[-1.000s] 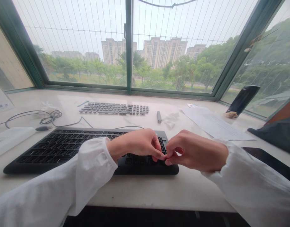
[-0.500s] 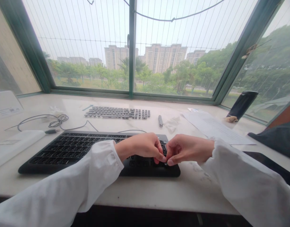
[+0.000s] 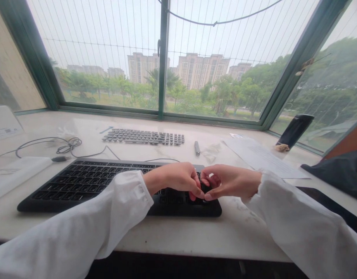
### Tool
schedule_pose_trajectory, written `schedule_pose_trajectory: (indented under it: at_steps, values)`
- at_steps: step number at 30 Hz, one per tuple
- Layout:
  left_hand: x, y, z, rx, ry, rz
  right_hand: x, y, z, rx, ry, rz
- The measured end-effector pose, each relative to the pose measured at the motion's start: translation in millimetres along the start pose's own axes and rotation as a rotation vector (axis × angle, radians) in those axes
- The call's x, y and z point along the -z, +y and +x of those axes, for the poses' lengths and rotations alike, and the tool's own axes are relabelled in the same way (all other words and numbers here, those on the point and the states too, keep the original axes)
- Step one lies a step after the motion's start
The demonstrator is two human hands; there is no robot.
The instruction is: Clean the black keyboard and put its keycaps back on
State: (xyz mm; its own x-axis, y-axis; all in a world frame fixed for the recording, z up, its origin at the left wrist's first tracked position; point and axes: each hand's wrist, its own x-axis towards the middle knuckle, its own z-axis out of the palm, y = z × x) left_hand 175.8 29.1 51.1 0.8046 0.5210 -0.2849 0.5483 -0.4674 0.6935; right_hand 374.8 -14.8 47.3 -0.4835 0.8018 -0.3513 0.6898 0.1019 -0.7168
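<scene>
**Both hands meet over the right end of the keyboard point(image 3: 79, 186), fingertips almost touching.**

Compared with half a second ago, the fingers of the right hand point(image 3: 229, 181) have opened out a little, showing dark keys between fingers and thumb, while the left hand point(image 3: 174, 179) curls down beside them; whatever either grip holds is hidden, so I cannot tell if it is closed on anything. The keyboard's near edge sits a short way in from the surface's point(image 3: 178, 234) front edge. Beyond the keyboard lie rows of loose keycaps point(image 3: 143, 136), a small metal tool point(image 3: 197, 148) and a clear plastic bag point(image 3: 211, 152). A sheet of paper point(image 3: 262, 159) lies past its right end, and a tangled cable point(image 3: 69, 144) past its far left corner.
</scene>
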Motion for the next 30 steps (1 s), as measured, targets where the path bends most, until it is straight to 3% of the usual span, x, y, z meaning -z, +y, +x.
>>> schedule_pose_trajectory:
  at_steps: [7, 18, 26, 30]
  values:
    - [1.4, 1.8, 3.9, 0.03, -0.013, 0.025, 7.3, -4.1, 8.3, 0.044, -0.105, -0.094]
    - [-0.4, 9.3, -3.6, 0.041, 0.003, 0.092, 1.8, -8.7, 6.9, 0.193, -0.179, -0.004]
    - [1.9, -0.7, -2.7, 0.003, 0.006, -0.034, 7.3, -1.2, -0.4, 0.137, -0.088, 0.091]
    - [9.6, -9.7, -0.8, 0.008, 0.113, -0.049, 23.2, -1.1, -8.3, 0.191, 0.105, 0.162]
